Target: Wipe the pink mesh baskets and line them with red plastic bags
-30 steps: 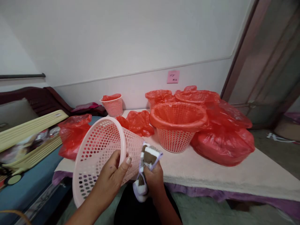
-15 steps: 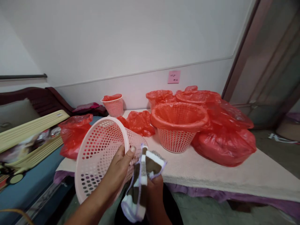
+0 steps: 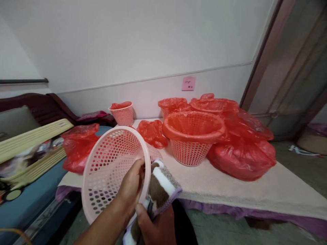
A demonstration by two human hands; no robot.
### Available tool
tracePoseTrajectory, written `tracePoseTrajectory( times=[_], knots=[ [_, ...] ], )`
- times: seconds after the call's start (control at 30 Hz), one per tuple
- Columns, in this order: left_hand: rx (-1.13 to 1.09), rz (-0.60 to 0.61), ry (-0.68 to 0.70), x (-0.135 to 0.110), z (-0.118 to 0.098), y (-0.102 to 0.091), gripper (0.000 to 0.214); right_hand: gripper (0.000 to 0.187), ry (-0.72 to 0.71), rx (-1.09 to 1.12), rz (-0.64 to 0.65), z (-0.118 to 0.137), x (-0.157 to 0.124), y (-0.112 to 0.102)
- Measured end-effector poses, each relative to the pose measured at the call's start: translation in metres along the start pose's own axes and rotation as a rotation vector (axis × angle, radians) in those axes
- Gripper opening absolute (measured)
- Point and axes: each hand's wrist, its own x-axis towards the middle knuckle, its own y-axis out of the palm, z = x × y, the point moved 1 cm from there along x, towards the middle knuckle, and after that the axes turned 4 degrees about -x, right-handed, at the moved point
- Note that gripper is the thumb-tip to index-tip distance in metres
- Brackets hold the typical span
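Observation:
A pink perforated plastic basket (image 3: pixel 116 163) is tilted on its side in front of me, its mouth facing left and toward me. My left hand (image 3: pixel 131 185) reaches into the mouth and grips the wall at the right side of the rim, fingertips partly hidden. My right hand (image 3: pixel 155 224) is closed on a fuzzy striped cloth (image 3: pixel 160 187) in brown, white and grey with purple edging. The right thumb presses at the basket's rim, just below my left hand. Folds of the cloth hang beneath the right hand and lie against the basket's outside.
A white-covered bench (image 3: pixel 230 190) holds a basket lined with a red bag (image 3: pixel 192 136), a full red bag (image 3: pixel 242 160), a crumpled red bag (image 3: pixel 152 132) and a small lined basket (image 3: pixel 122 114). A pink note (image 3: pixel 188 83) is on the wall. Cream slatted panels (image 3: pixel 33 136) lie left.
My left hand has shifted its thumb from over the rim to inside the basket. My right hand has brought the cloth up against the rim, and the cloth is now bunched.

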Motion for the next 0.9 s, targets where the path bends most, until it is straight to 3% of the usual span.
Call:
tracePoseTrajectory(
  times=[0.13, 0.3, 0.37, 0.47, 0.57, 0.67, 0.77, 0.83, 0.9],
  knots=[
    [0.143, 0.018, 0.121, 0.001, 0.008, -0.004, 0.038, 0.053, 0.016, -0.040, -0.007, 0.007, 0.015, -0.006],
    [0.631, 0.241, 0.262, -0.013, 0.011, -0.022, 0.048, 0.061, 0.068, -0.001, 0.002, 0.013, 0.031, -0.020],
    [0.929, 0.327, 0.272, -0.023, 0.010, -0.040, 0.063, 0.066, 0.110, 0.065, -0.010, 0.016, 0.038, -0.026],
    [1.524, 0.345, 0.254, -0.038, 0.005, -0.079, 0.091, 0.066, 0.164, 0.182, 0.017, 0.021, 0.047, -0.034],
    [1.950, 0.285, 0.314, -0.047, -0.006, -0.115, 0.067, 0.057, 0.170, 0.178, -0.051, 0.021, 0.056, -0.038],
    [1.997, 0.352, 0.472, -0.051, -0.019, -0.128, 0.048, 0.049, 0.177, 0.145, -0.065, 0.013, 0.055, -0.029],
    [1.832, 0.380, 0.593, -0.055, -0.025, -0.116, 0.039, 0.050, 0.152, 0.148, 0.100, -0.002, 0.033, -0.008],
    [1.666, 0.286, 0.620, -0.056, -0.027, -0.101, 0.033, 0.054, 0.086, 0.086, 0.188, -0.014, 0.011, 0.005],
    [1.473, 0.149, 0.603, -0.056, -0.028, -0.089, 0.027, 0.062, -0.080, -0.052, 0.137, -0.021, -0.006, 0.011]
  ],
)
